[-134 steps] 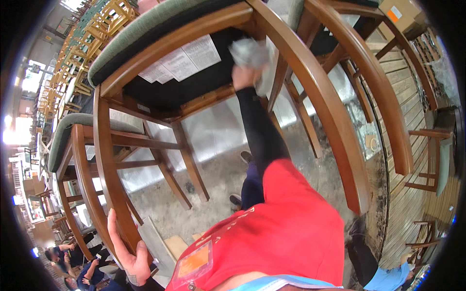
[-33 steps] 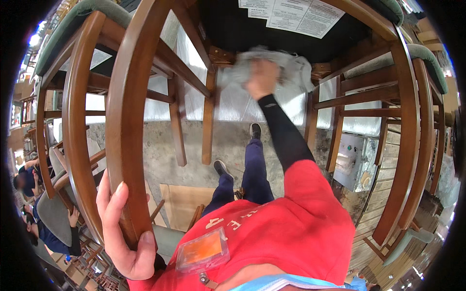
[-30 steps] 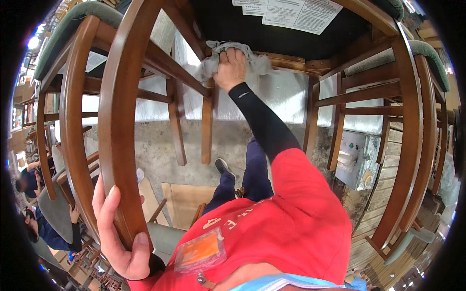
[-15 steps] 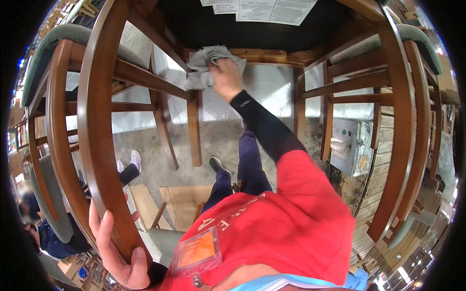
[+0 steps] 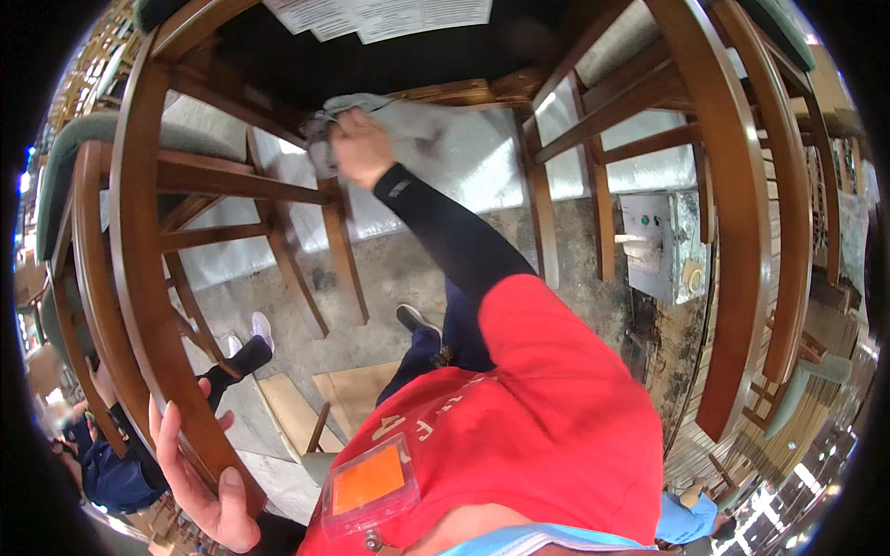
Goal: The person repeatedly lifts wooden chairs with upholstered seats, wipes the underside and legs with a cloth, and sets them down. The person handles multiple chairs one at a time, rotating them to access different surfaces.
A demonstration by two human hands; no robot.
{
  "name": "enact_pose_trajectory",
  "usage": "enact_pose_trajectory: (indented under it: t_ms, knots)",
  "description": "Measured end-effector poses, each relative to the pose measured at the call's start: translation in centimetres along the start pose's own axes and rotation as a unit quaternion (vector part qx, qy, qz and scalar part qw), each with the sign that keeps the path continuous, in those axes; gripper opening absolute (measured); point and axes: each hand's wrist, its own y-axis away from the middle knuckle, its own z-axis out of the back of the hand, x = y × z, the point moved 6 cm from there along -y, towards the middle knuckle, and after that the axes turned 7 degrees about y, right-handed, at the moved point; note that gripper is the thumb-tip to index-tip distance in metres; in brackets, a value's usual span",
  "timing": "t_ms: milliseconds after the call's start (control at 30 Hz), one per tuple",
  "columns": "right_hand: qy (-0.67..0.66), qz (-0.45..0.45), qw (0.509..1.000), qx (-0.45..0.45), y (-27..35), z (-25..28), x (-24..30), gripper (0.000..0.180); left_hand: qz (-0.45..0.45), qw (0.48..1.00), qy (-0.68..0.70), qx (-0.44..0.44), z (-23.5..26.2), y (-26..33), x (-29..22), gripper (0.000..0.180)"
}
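Note:
A brown wooden chair lies tipped before me, its black underside with white paper labels facing me. My left hand is closed round the end of its left leg, thumb on the near face. My right hand, in a black sleeve, presses a grey cloth against the frame at the far left corner, where a rail meets a leg. The cloth is bunched under the fingers, and part of it is hidden by the hand.
More chairs with grey-green seats stand close on both sides. A silvery wrapped surface lies beyond the frame. A grey control box is at right. Cardboard lies on the concrete floor. Other people are at lower left and lower right.
My right hand has moved left with the cloth along the frame into the corner. The view has shifted a little, and my left hand keeps its hold on the leg.

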Motion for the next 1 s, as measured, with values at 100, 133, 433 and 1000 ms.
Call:
enact_pose_trajectory:
  t_ms: [100,133,433,1000]
  knots:
    - [0.029,0.011,0.998,0.059,-0.3,0.7,-2.4,0.015,0.006,1.000,-0.002,0.006,0.4,0.4,0.2,0.080]
    - [0.056,-0.011,0.997,0.052,1.1,1.2,-6.2,0.019,-0.005,1.000,-0.004,0.019,0.4,0.2,-0.1,0.079]
    - [0.328,-0.098,0.939,0.042,3.6,14.3,-16.7,0.074,-0.025,0.999,0.019,0.022,0.4,0.5,0.9,0.075]
    - [0.394,-0.061,0.910,0.110,3.8,14.6,-15.5,0.041,-0.021,1.000,-0.001,0.003,0.2,0.6,0.4,0.080]
